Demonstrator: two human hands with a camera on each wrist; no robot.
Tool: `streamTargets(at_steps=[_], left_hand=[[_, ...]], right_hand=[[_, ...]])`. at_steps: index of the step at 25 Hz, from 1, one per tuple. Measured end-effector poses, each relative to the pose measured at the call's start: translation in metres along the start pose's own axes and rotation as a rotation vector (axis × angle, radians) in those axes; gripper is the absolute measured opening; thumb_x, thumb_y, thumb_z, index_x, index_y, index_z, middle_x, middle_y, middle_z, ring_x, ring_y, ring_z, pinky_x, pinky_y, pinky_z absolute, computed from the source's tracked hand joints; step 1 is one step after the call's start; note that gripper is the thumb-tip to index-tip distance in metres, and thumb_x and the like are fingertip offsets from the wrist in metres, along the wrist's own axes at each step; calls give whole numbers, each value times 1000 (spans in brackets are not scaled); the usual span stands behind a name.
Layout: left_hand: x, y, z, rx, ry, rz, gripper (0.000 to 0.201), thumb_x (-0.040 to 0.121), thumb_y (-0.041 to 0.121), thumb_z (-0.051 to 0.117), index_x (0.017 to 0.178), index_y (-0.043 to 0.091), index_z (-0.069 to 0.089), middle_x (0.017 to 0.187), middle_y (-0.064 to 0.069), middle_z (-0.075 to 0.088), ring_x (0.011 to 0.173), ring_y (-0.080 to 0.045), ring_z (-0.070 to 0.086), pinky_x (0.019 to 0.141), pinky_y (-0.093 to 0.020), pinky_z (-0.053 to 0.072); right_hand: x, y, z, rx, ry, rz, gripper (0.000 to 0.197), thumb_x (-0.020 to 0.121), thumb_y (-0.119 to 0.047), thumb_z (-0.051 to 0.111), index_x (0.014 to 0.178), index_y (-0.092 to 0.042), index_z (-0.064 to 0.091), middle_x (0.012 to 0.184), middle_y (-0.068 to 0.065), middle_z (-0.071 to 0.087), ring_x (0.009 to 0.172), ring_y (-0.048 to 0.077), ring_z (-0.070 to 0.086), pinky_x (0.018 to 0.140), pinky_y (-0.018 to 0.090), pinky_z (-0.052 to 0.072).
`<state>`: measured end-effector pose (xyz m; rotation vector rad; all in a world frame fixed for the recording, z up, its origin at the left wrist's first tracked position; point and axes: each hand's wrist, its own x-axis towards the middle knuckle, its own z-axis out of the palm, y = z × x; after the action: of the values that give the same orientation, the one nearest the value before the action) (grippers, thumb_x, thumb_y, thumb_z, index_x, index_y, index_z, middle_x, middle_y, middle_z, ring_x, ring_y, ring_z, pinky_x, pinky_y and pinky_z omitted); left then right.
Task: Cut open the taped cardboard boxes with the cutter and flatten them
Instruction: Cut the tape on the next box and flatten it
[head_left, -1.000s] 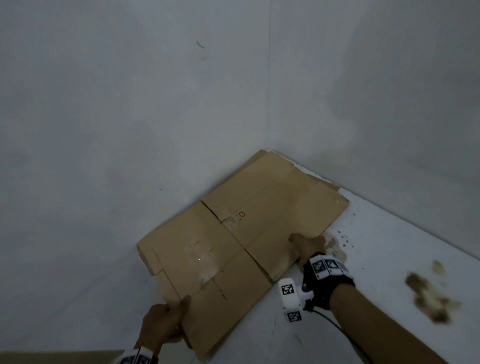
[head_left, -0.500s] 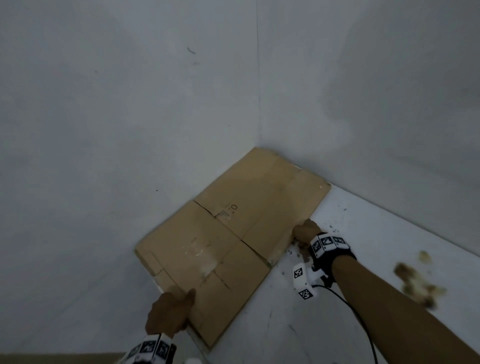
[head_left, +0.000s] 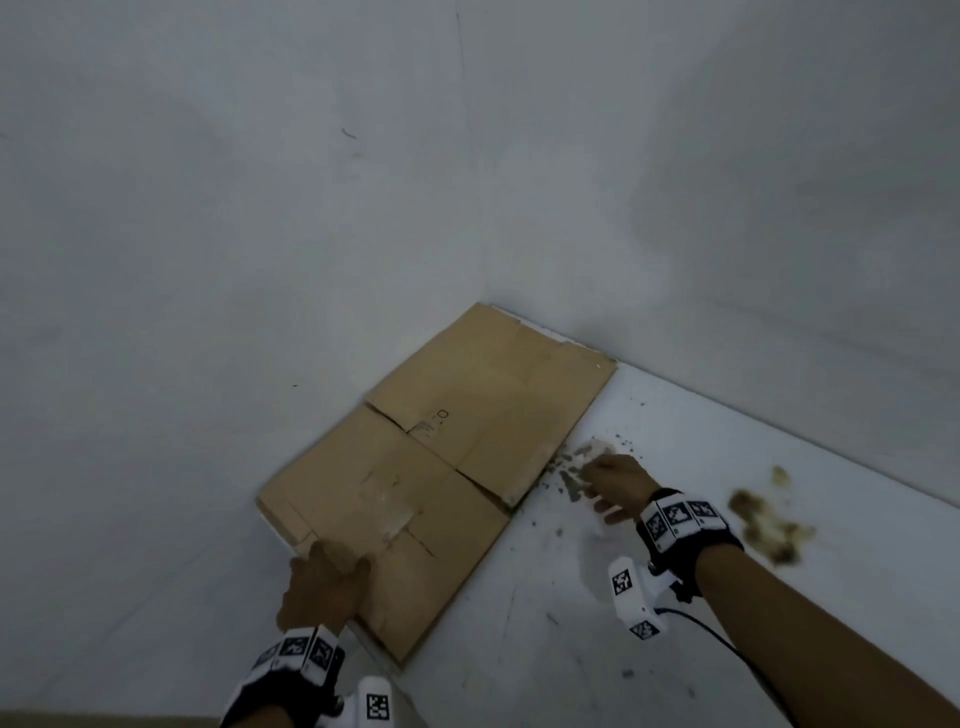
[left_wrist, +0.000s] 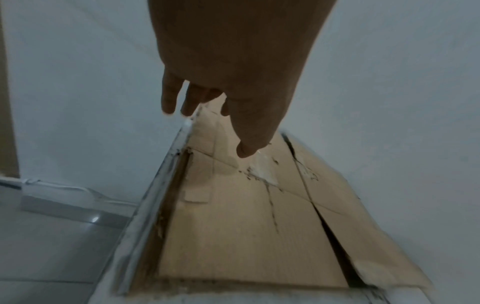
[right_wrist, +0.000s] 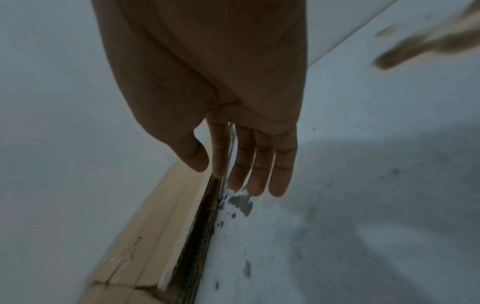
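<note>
Brown flattened cardboard (head_left: 441, 462), pushed into the wall corner on the white counter (head_left: 597, 649). Left hand (head_left: 324, 590) resting spread on near edge; right hand (head_left: 615, 480) empty, fingers straight, just beside. Risk: springing back up once released, folds being stiff.

A bare, plain room corner is showing here, more like a storeroom or an unfurnished back room than a lived-in home. Two blank white walls (head_left: 260, 234) are meeting at a vertical seam, with scuffs marking the paint. A white tabletop (head_left: 753, 467) is running into that corner, carrying dark specks and a brownish stain (head_left: 769, 525). Flattened cardboard (head_left: 467, 441) is lying on it. In the left wrist view a glossy grey floor (left_wrist: 52, 246) is showing below, with a white power strip (left_wrist: 57, 197) sitting by the wall.
</note>
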<state>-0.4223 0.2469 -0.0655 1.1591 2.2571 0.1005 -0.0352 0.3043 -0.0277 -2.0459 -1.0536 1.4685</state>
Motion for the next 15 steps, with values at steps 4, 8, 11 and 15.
streamTargets(at_steps=[4, 8, 11, 15], left_hand=[[-34, 52, 9, -37, 76, 282, 57, 89, 47, 64, 139, 20, 52, 150, -11, 40, 128, -32, 50, 104, -44, 44], [-83, 115, 51, 29, -62, 587, 42, 91, 42, 63, 128, 23, 58, 151, -6, 37, 128, -26, 49, 101, -33, 41], [-131, 158, 94, 169, -141, 791, 36, 93, 42, 60, 127, 29, 56, 151, -2, 39, 138, -21, 41, 109, -36, 38], [-222, 222, 162, 274, -231, 1028, 31, 95, 39, 60, 123, 28, 58, 141, 2, 48, 134, -17, 45, 109, -33, 37]], right_hand=[[-59, 46, -26, 156, -14, -40, 17, 99, -19, 57, 99, -5, 67, 84, 14, 63, 66, 26, 54, 57, 30, 44], [-124, 117, -86, 233, 173, -11, 17, 97, -19, 60, 97, -4, 68, 85, 15, 68, 65, 24, 59, 56, 30, 48], [-174, 184, -143, 251, 318, 23, 17, 96, -20, 61, 91, -6, 69, 86, 16, 70, 63, 23, 59, 58, 32, 48], [-258, 285, -221, 323, 529, 94, 15, 95, -18, 63, 87, -7, 69, 83, 16, 70, 62, 23, 59, 57, 32, 48]])
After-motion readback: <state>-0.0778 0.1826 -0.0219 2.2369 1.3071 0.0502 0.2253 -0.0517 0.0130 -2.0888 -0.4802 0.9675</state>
